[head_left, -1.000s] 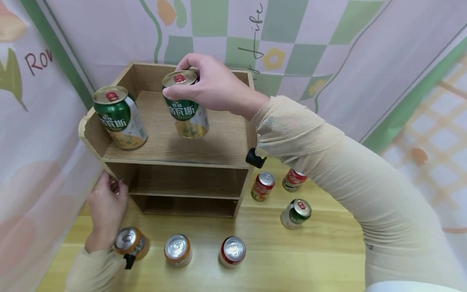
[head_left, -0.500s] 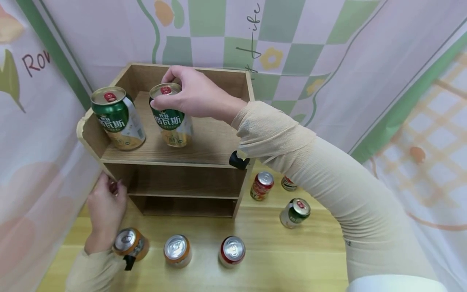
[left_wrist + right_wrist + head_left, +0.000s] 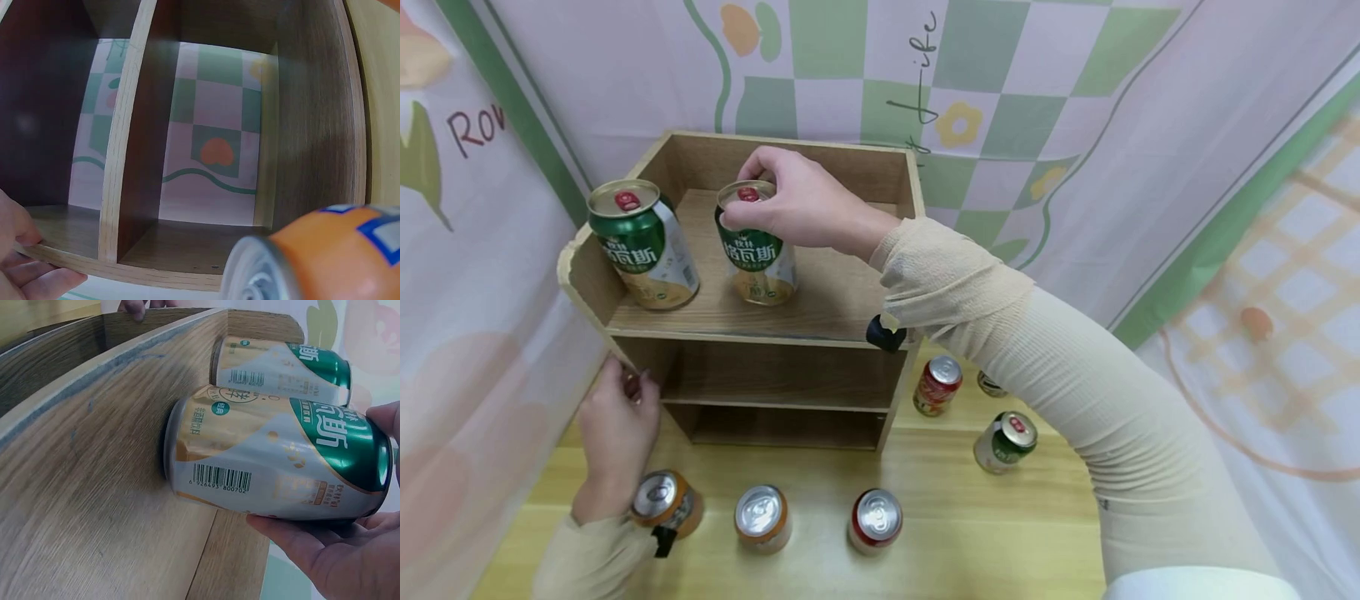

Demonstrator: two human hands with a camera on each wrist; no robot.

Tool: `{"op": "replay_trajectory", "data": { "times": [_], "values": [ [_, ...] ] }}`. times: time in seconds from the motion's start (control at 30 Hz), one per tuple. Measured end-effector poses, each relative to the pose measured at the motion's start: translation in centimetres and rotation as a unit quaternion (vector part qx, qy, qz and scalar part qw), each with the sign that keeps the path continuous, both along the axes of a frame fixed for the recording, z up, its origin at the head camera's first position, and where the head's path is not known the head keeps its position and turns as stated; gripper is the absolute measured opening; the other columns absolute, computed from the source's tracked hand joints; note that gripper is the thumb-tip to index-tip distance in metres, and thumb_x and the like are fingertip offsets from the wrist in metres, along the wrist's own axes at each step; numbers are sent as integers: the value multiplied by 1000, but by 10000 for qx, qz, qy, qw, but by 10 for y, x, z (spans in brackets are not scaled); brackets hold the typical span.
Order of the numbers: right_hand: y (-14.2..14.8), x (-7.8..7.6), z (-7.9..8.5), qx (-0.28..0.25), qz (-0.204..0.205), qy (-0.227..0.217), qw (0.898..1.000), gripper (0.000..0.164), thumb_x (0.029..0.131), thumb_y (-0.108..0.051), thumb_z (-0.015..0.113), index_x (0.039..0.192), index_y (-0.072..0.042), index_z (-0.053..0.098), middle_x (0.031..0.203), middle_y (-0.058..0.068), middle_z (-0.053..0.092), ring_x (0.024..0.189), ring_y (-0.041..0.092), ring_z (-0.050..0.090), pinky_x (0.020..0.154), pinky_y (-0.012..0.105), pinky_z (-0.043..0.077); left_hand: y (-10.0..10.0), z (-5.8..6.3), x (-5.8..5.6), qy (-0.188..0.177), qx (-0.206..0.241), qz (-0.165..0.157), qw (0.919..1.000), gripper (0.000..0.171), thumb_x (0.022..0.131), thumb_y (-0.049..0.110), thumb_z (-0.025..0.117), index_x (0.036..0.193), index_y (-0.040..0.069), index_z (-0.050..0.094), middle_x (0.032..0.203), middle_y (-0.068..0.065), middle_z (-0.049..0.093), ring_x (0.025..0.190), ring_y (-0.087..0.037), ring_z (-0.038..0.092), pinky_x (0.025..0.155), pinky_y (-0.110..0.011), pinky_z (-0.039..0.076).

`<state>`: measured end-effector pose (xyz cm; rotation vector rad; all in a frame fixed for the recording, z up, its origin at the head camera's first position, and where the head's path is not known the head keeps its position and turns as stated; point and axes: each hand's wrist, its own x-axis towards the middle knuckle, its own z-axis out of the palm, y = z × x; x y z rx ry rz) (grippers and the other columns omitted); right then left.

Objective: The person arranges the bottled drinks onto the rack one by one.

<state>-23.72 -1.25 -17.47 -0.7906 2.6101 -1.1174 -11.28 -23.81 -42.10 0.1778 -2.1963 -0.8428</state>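
My right hand (image 3: 812, 204) holds a green, white and gold drink can (image 3: 756, 254) near its top, thumb in front and fingers behind. The can is upright at the top board of a small wooden shelf (image 3: 797, 337); in the right wrist view its base is at or very near the board. A second green and gold can (image 3: 643, 246) stands to its left, near the shelf's left side. My left hand (image 3: 621, 425) pinches the front edge of the shelf's left side panel; in the left wrist view thumb and fingers (image 3: 50, 284) lie on either side of that edge.
On the table (image 3: 985, 542) before the shelf stand two orange cans, one by my left wrist (image 3: 681, 504) and one further right (image 3: 763, 521), plus a red can (image 3: 875, 521). Right of the shelf are another red can (image 3: 937, 385), a green can (image 3: 1006, 442) and a partly hidden can.
My right hand has moved left and down with the can, from above the top board to at or just over it. The left hand stays at the side panel.
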Motion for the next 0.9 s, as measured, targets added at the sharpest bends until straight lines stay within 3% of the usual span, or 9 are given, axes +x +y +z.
{"op": "replay_trajectory", "data": {
  "times": [0.07, 0.17, 0.9],
  "values": [
    [0, -1, -1, -4, -6, -12, 10000, 29, 89, -31, 73, 109, -16, 57, 108, -1, 62, 97, 11, 59, 77, 26, 51, 0, -1, 0, 16, 11, -18, 10000, 15, 87, -7, 62, 101, -12, 62, 87, -32, 71, 70, -46, 71, 64, 4, 39],
    [0, -3, -2, -9, 16, -2, 10000, 31, 89, -32, 73, 111, -16, 57, 108, -1, 62, 98, 11, 59, 78, 26, 52, -1, -1, 1, 48, 17, -40, 10000, 15, 87, -8, 62, 101, -12, 62, 87, -32, 71, 70, -46, 71, 67, 9, 30],
    [6, -6, -4, 118, 313, -17, 9994, 41, 92, -35, 69, 124, -16, 52, 119, 1, 58, 107, 12, 57, 86, 24, 51, -1, -1, 0, 74, 41, -70, 9999, 16, 86, -7, 63, 102, -10, 63, 88, -31, 71, 70, -47, 71, 69, 9, 27]
  ]
}}
